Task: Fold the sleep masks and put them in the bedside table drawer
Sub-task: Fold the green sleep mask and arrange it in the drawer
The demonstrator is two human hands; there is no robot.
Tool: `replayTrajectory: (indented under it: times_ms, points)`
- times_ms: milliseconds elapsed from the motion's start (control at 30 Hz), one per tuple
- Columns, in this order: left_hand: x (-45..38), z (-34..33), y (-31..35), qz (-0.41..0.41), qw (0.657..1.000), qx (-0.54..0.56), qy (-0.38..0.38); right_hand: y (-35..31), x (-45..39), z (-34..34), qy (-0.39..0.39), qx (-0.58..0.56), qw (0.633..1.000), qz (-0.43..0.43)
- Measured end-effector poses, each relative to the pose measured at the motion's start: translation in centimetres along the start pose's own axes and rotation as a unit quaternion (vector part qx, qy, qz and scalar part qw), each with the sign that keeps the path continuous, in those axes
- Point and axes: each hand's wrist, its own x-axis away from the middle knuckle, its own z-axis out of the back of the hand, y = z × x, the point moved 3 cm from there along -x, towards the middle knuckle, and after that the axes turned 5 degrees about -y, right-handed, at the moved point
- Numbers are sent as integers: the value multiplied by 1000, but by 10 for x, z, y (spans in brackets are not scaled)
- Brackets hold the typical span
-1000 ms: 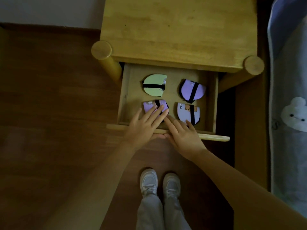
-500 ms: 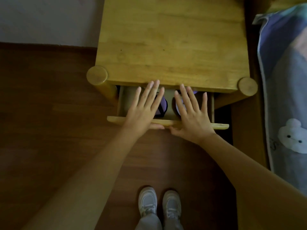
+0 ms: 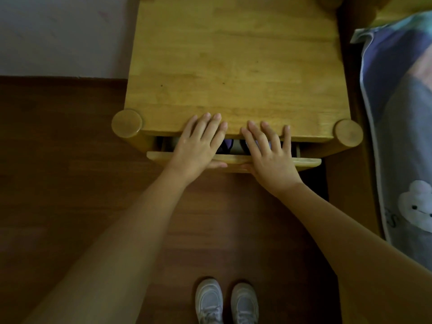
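The wooden bedside table [image 3: 233,61] fills the top middle. Its drawer [image 3: 161,156] stands out only a narrow gap from the table's front. In that gap a sliver of a purple folded sleep mask [image 3: 228,146] shows between my hands; the other masks are hidden. My left hand [image 3: 198,146] lies flat with fingers spread over the gap, fingertips on the table's top edge and thumb against the drawer front. My right hand [image 3: 268,153] lies the same way just to the right, palm on the drawer front. Neither hand holds anything.
A bed with a blue cover and a white cartoon print [image 3: 406,160] runs along the right. Dark wooden floor [image 3: 70,183] lies to the left and below. My two white shoes [image 3: 226,300] stand at the bottom. A pale wall [image 3: 58,31] is at the top left.
The drawer has slid in from wide open to almost shut, with both hands flat on its front. The folded masks, plainly seen a second ago, are now nearly all hidden.
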Motion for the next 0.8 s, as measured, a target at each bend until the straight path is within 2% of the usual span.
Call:
replayTrajectory:
  times_ms: [100, 300, 367, 501, 634, 734, 801]
  points:
    - [-3, -5, 0, -5, 999, -24, 26, 5, -3, -6, 56, 19, 998, 14]
    - [-13, -11, -4, -37, 992, -58, 105, 10, -16, -12, 178, -17, 984, 26]
    - [-18, -9, -8, -49, 986, -53, 148, 13, -21, -14, 211, -28, 977, 24]
    - [-21, -7, -8, -47, 983, -48, 171, 12, -26, -13, 254, -37, 966, 14]
    - [-21, -10, -4, -25, 990, -66, 126, 9, -30, -7, 246, -34, 969, -6]
    - [-19, 1, 0, 1, 998, -43, 51, 7, -29, 2, 130, -55, 990, -26]
    - [-22, 25, -1, 22, 999, 11, -42, 12, -29, 15, 38, -108, 993, -18]
